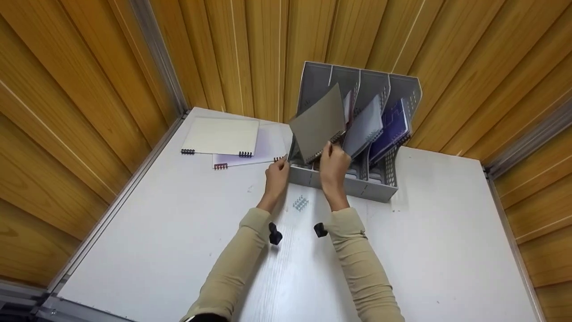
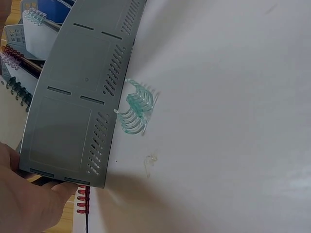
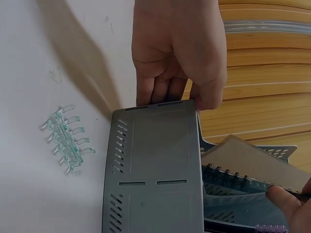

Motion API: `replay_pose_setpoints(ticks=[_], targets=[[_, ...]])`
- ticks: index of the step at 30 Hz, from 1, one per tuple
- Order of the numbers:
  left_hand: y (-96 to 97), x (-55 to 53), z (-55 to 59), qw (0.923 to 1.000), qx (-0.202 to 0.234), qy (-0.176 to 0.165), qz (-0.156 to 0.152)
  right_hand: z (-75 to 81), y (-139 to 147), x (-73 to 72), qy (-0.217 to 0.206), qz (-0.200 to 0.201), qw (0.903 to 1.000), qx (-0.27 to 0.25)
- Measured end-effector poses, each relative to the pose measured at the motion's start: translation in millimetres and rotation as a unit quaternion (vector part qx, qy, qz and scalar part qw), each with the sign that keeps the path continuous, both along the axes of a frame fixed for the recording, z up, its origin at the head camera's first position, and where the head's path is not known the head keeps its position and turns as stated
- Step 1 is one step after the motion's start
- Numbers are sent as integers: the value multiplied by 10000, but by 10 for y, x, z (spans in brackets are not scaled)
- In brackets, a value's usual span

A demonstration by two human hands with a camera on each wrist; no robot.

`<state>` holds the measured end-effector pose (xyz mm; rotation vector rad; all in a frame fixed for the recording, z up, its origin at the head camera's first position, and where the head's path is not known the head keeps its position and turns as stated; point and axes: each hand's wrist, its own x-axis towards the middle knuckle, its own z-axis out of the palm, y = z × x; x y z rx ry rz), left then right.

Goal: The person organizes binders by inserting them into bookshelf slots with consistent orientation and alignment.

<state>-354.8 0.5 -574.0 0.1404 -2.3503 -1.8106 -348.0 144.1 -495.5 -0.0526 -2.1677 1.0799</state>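
Observation:
My left hand (image 1: pixel 277 174) grips the front left corner of a grey divided file organizer (image 1: pixel 348 185), thumb and fingers around its edge in the left wrist view. My right hand (image 1: pixel 334 165) pinches the ring-bound edge of a brown-covered notebook (image 1: pixel 319 125), which stands tilted over the organizer's left side. Dark rings (image 3: pixel 233 178) along that edge show in the right wrist view. Farther right in the organizer lean a pale translucent notebook (image 1: pixel 364 127) and a purple-blue notebook (image 1: pixel 389 129). Part of a reddish one (image 1: pixel 348 107) shows behind the brown cover.
Left of the organizer lie a cream notebook (image 1: pixel 223 136) and, partly under it, a lilac notebook (image 1: pixel 272 143) with red rings. A clear teal plastic piece with curved prongs (image 2: pixel 135 109) lies before the organizer on the white table (image 1: pixel 438 232). Wood-panelled walls (image 1: pixel 250 53) enclose the table.

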Motion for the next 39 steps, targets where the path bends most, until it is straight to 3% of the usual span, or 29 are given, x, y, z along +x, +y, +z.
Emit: replay_pose_setpoints(ticks=[9, 16, 26, 31, 35, 39], targets=[[-9, 12, -13, 9999, 89, 44, -74, -36, 18, 129, 22, -600, 9973, -426], [-22, 4, -10, 9999, 135, 57, 3, 6, -24, 164, 112, -688, 9961, -545], [-18, 15, -23, 9999, 95, 36, -65, -88, -333, -71, -263, -342, 9985, -348], [-45, 14, -23, 9999, 111, 85, -36, -184, -483, -206, -561, -55, 9971, -505], [-59, 5, -6, 9998, 66, 192, 45, -274, -554, -304, -1145, 174, 9908, -693], [-42, 0, -1, 9998, 4, 185, -97, -325, -554, -384, -1624, 309, 9809, -1024]])
